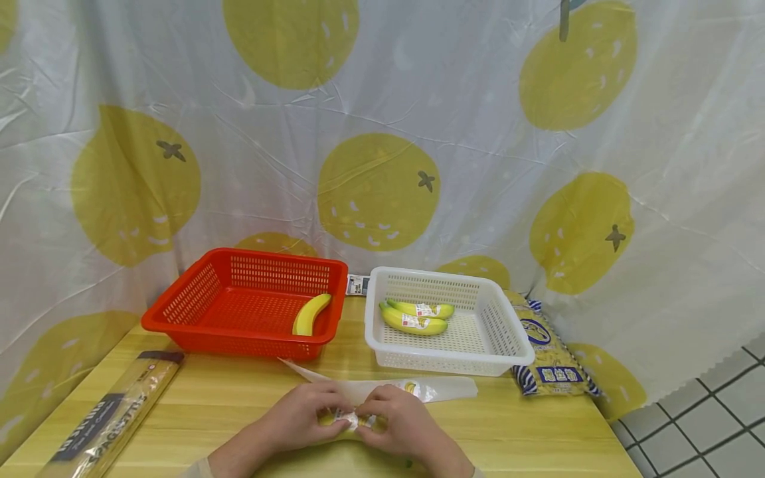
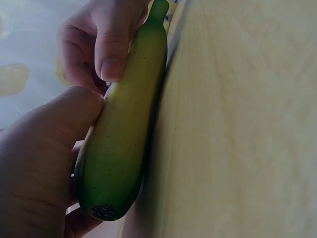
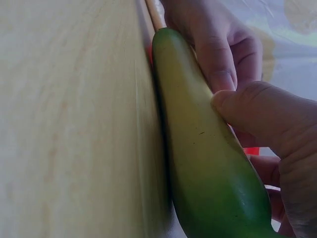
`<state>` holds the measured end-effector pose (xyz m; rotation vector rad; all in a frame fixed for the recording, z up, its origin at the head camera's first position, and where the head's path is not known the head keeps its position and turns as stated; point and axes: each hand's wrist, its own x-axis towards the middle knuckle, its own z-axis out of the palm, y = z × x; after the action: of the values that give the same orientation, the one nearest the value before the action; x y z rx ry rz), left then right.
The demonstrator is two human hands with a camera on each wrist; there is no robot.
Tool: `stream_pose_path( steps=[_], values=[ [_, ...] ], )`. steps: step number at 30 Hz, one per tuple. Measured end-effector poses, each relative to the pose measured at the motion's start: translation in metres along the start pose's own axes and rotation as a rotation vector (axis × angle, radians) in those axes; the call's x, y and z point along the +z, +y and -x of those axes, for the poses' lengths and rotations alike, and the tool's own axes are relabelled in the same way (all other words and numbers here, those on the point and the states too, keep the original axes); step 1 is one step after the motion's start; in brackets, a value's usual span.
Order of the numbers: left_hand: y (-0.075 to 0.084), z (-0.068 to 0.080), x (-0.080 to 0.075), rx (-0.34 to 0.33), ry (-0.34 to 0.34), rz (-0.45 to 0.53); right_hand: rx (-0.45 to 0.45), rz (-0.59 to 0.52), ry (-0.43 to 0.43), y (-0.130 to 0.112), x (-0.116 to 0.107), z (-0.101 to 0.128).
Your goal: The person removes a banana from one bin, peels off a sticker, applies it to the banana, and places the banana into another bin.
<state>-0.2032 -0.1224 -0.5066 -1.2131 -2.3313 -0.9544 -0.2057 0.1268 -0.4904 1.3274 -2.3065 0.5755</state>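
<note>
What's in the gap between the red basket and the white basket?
In the head view, bare wooden table runs between the red basket and the white basket. At the back of the gap sits a small black-and-white label.

So on the table (image 1: 538, 425), left basket (image 1: 197, 312) holds one banana (image 1: 311, 314), right basket (image 1: 508, 338) holds two (image 1: 415, 317). Both hands (image 1: 358, 418) sit in front, a box (image 1: 113, 415) far left.

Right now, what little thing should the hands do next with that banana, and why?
Probably peel the sticker off. Both the left hand and the right hand pinch the banana on the table, fingertips at a shiny label. The red basket holds a bare banana; those in the white basket are labelled.
</note>
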Motion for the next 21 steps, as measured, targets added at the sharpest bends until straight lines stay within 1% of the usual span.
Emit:
stream_pose_path(
  steps=[7, 12, 16, 18, 21],
  values=[
    [0.003, 0.0, 0.0, -0.038, -0.021, -0.074, 0.002, 0.029, -0.017, -0.002, -0.001, -0.001],
    [0.006, -0.001, -0.001, -0.078, -0.035, -0.112, 0.05, 0.033, -0.046, -0.004, -0.002, -0.001],
    [0.008, -0.002, -0.003, -0.129, -0.058, -0.146, 0.08, 0.046, -0.053, -0.005, -0.002, -0.001],
    [0.009, -0.002, -0.004, -0.156, -0.074, -0.162, 0.088, 0.068, -0.05, -0.005, -0.002, -0.001],
    [0.011, -0.003, -0.005, -0.176, -0.085, -0.183, 0.102, 0.118, -0.036, -0.005, -0.003, 0.0]
  ],
)
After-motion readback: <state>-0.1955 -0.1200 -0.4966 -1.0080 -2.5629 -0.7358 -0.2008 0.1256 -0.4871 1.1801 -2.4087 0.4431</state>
